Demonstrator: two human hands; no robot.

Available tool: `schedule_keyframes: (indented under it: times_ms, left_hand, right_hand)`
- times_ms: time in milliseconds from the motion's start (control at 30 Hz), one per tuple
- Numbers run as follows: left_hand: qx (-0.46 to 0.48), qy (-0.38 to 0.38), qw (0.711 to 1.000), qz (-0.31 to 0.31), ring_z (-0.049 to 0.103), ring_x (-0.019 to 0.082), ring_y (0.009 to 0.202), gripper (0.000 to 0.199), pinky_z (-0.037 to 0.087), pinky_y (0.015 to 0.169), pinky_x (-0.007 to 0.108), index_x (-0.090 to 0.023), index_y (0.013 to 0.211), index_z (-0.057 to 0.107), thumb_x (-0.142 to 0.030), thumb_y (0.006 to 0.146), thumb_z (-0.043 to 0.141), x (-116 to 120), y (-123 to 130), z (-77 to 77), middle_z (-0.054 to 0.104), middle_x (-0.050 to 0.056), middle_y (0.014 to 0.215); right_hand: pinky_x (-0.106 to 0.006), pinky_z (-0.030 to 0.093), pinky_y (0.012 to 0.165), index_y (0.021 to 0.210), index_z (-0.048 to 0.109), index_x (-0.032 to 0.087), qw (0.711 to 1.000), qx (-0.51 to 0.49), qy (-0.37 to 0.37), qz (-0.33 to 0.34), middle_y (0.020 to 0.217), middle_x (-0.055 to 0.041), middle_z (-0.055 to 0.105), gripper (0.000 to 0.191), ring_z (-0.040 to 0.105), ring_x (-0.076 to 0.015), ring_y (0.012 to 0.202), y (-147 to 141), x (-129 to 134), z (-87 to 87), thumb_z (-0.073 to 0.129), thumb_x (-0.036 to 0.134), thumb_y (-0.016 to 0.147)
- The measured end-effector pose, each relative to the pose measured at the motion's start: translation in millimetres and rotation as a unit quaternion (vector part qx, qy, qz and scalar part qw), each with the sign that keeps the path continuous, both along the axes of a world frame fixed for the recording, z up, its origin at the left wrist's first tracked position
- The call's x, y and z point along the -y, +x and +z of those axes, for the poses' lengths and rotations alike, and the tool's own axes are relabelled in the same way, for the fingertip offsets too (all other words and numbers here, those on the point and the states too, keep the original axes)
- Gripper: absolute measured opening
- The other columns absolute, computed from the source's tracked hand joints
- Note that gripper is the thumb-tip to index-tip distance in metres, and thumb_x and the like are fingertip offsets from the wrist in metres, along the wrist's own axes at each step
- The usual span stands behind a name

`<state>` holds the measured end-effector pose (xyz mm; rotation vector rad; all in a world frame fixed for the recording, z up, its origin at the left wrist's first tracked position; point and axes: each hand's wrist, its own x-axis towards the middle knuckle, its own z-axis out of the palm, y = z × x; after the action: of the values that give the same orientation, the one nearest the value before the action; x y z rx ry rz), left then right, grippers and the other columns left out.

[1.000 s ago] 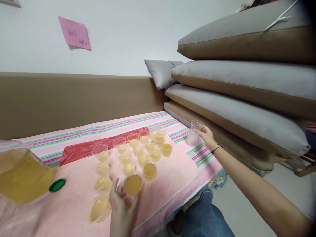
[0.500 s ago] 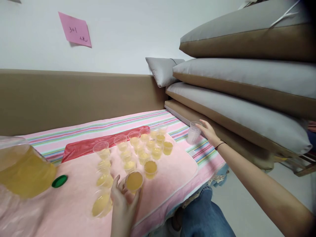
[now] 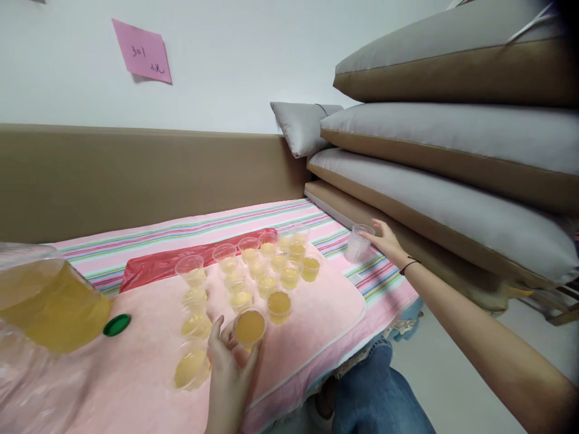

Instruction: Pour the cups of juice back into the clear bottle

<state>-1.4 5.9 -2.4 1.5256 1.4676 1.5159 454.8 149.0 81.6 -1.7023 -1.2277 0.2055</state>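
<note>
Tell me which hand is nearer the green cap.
Left. The left hand is right of the green cap; the right hand is farther right, by stacked cups.

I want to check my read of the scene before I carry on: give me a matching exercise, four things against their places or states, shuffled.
Things:
1. Green cap
2. Pink note
3. Clear cup stack
4. Left hand

Places or states:
A. On the white wall
B. Around a cup of yellow liquid
C. At the fingers of the right hand
D. On the pink cloth

Pairs: 1-D, 2-A, 3-C, 4-B
</note>
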Motion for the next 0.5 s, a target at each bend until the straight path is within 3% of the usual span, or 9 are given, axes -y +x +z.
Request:
schedule_keyframes:
  times_ms: [200,333,500]
  left_hand:
    - [0.0,0.0,1.0,0.002,0.056,0.033,0.124,0.089,0.047,0.103,0.057,-0.018,0.146,0.02,-0.046,0.077,0.069,0,1,1.7,0.054,0.019,0.132]
    - [0.0,-0.003,1.0,-0.002,0.06,0.031,0.118,0.088,0.048,0.102,0.055,-0.017,0.146,0.019,-0.044,0.078,0.069,1,2,5.3,0.056,0.019,0.131]
    - [0.004,0.005,1.0,0.004,0.061,0.03,0.118,0.086,0.049,0.101,0.052,-0.017,0.145,0.023,-0.043,0.078,0.069,4,3,11.4,0.057,0.019,0.129]
  right_hand:
    - [-0.061,0.025,0.111,0.125,0.06,0.03,0.992,0.081,-0.09,0.014,0.108,-0.0078,0.07,0.088,0.046,-0.0431,0.127,1,-9,39.4,0.09,0.046,0.044]
    - [-0.056,0.039,0.104,0.126,0.057,0.029,0.988,0.087,-0.123,0.032,0.102,-0.0059,0.07,0.088,0.055,-0.0382,0.117,1,-15,50.9,0.089,0.038,0.045]
    - [-0.044,0.05,0.091,0.135,0.047,0.021,0.988,0.067,-0.131,0.052,0.111,-0.0098,0.068,0.093,0.064,-0.0295,0.1,3,-18,61.1,0.085,0.035,0.051]
